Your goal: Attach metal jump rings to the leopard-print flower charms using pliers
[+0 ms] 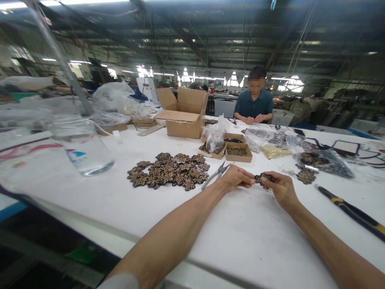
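A small leopard-print piece (264, 178) is pinched between the thumb and fingers of my right hand (281, 188), above the white table (228, 224). My left hand (237, 178) meets its left edge with closed fingertips; whether they grip it or something tiny is hidden. Left of my hands lies a loose pile of similar leopard-print pieces (168, 170). Grey-handled pliers (215, 175) rest between that pile and my left hand. Small cardboard trays of metal bits (238, 152) stand beyond my hands.
Behind the pile stands an open cardboard box (185, 116). A big clear water jug (81, 148) is at the left. Black-and-yellow handles (351, 208) and plastic bags of parts (326, 162) lie at the right. A person (255, 100) sits across the table.
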Tool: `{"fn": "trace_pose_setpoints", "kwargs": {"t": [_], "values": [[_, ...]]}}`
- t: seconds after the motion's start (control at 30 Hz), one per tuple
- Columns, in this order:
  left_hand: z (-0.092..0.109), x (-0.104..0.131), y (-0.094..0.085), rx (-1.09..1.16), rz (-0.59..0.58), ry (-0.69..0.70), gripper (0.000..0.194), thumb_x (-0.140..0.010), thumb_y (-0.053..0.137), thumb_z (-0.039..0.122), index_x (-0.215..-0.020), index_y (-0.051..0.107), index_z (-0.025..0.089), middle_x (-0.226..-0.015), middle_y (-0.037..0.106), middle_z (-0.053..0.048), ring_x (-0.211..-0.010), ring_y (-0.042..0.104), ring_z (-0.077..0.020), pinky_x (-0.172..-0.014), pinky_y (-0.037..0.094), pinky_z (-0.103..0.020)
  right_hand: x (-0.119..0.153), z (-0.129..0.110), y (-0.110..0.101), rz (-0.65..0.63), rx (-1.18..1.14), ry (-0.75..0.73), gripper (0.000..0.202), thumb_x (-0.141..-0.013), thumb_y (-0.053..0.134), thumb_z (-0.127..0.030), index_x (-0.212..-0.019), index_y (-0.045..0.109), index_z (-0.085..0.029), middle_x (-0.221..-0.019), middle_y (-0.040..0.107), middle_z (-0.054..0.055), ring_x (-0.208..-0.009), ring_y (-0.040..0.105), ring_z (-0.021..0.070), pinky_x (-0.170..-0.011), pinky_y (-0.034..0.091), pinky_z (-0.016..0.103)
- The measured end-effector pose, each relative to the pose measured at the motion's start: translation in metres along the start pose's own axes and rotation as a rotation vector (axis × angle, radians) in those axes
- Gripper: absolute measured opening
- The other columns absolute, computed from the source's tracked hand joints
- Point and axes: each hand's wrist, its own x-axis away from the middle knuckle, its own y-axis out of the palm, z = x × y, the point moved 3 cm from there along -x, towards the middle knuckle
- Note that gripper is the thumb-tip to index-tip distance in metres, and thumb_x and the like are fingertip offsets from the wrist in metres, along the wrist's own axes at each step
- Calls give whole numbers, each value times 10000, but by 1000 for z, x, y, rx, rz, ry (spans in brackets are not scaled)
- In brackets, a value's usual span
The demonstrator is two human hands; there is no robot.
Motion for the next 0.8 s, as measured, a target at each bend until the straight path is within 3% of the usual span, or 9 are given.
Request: {"fn": "trace_pose_setpoints", "kwargs": {"t": [0.1,0.23,0.43,0.6,0.8], "values": [[1,-3,3,-43,16,216,282,-531,871,86,-793,771,49,-604,692,-67,-491,597,-116,-561,536,-278,-3,5,0,32,-42,23,386,-721,832,-469,-938,746,-162,-711,691,50,-562,573,160,-510,471,295],[-2,-4,6,-96,53,363,270,-585,857,139,-833,787,59,-632,703,-68,-512,590,-106,-551,507,-247,-5,13,-1,90,-110,53,406,-705,847,-463,-949,746,-154,-721,700,60,-533,565,155,-481,451,288],[-8,-8,7,1,84,401,352,-550,910,226,-834,784,61,-651,712,-80,-540,613,-130,-576,532,-277,-6,15,-1,96,-177,68,393,-698,863,-420,-961,744,-153,-745,704,60,-546,569,154,-505,460,297],[-11,-11,9,106,126,358,338,-495,925,190,-770,773,64,-603,697,-74,-535,619,-140,-574,531,-283,-5,7,-1,104,-120,29,356,-730,846,-408,-960,738,-159,-724,697,50,-591,584,165,-534,468,296],[-8,-11,9,69,165,424,290,-504,895,161,-753,783,65,-593,698,-80,-507,593,-130,-533,483,-263,-2,-1,0,142,-56,-15,338,-742,840,-398,-962,735,-164,-714,695,47,-596,570,161,-533,445,289]]}}
